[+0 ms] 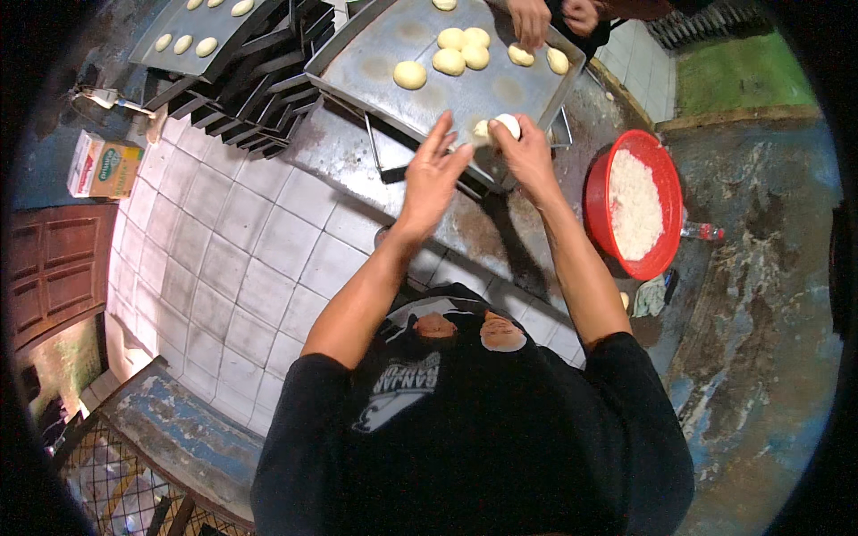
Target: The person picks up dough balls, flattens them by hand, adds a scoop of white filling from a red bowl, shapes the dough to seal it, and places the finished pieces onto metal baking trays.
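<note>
My right hand (527, 152) grips a pale lump of dough (483, 130) with a rounded white piece (506, 123) I cannot clearly make out, over the near edge of a metal tray. My left hand (433, 170) is open just left of it, fingers apart and raised toward the tray. The metal tray (366, 62) holds several yellow dough balls (409, 75), some clustered. At its far right, another person's hand (529, 22) is at a dough piece (521, 55).
A red basin (601, 205) of white crumbly stuff stands right, beside a plastic bottle (702, 230) and cloth (650, 295). Stacked black racks (255, 89), a second dough tray (170, 62) and a cardboard box (116, 168) are upper left. A worn ledge (179, 429) lies lower left.
</note>
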### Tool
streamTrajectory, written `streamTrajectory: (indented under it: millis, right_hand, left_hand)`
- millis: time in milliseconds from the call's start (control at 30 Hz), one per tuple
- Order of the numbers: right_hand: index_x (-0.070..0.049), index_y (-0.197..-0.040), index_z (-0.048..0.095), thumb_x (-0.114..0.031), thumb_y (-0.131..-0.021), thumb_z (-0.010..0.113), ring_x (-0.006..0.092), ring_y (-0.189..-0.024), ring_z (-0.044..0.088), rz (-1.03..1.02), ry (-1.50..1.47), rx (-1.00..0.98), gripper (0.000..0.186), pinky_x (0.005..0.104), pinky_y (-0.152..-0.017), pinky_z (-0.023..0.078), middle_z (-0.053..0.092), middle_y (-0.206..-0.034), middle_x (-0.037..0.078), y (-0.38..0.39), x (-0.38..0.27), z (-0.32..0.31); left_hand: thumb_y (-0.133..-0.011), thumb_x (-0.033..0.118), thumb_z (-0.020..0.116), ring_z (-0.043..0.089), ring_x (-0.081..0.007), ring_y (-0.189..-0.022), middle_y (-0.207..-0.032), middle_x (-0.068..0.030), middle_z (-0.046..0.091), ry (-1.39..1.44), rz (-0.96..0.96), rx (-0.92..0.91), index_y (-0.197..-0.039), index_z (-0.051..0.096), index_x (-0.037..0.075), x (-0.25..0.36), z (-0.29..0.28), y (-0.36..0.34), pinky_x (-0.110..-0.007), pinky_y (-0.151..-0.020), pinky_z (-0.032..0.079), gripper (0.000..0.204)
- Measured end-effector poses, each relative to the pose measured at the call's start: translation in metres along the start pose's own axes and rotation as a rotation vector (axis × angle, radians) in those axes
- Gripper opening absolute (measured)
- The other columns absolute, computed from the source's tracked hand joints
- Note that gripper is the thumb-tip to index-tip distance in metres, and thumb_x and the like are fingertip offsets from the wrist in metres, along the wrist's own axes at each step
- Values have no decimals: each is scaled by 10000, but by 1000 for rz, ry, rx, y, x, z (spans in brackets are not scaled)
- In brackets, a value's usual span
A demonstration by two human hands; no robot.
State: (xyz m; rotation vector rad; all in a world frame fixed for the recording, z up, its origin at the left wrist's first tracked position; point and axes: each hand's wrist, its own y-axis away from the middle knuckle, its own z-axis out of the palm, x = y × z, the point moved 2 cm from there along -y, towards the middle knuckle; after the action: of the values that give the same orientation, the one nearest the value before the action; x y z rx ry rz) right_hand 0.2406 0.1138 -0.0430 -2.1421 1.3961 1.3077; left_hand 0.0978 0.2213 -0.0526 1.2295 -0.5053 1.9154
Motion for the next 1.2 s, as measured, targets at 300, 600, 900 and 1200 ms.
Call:
streamTrajectory:
  millis: [300,600,900,1200]
  right_hand:
    - [109,-1272,481,-252,-978,562,498,-1365,355,-518,703,38,472,533,-1148,293,388,-1447,359,-87,59,76]
    - [62,-1489,316,-360,-1032,417,408,-1460,284,-309,540,-156,630,467,-1209,204,273,-1577,262,-116,55,66]
    - [52,-1350,523,-310,-1049,453,316,-1360,459,-328,184,0,475,423,-1140,346,471,-1463,244,-116,4,62]
    - [46,-1108,610,-151,-891,609,389,-1024,621,-502,453,103,294,447,-912,490,639,-1064,252,-135,-41,142]
  left_hand:
    - [-997,129,570,664,-155,-965,-1058,-117,720,-421,-44,212,-1148,678,-21,23,-162,-41,-277,-898,513,238]
    - [-985,258,539,655,-171,-975,-1060,-112,721,-263,-148,173,-1155,669,-34,27,-163,-67,-284,-900,498,361]
    - [-1007,191,569,649,-112,-914,-988,-70,720,-323,-69,137,-1125,668,-29,29,-173,-67,-260,-859,509,269]
    - [-1031,140,525,641,-116,-887,-1058,-104,692,-210,-14,121,-1211,622,-25,23,-129,-33,-268,-786,530,263]
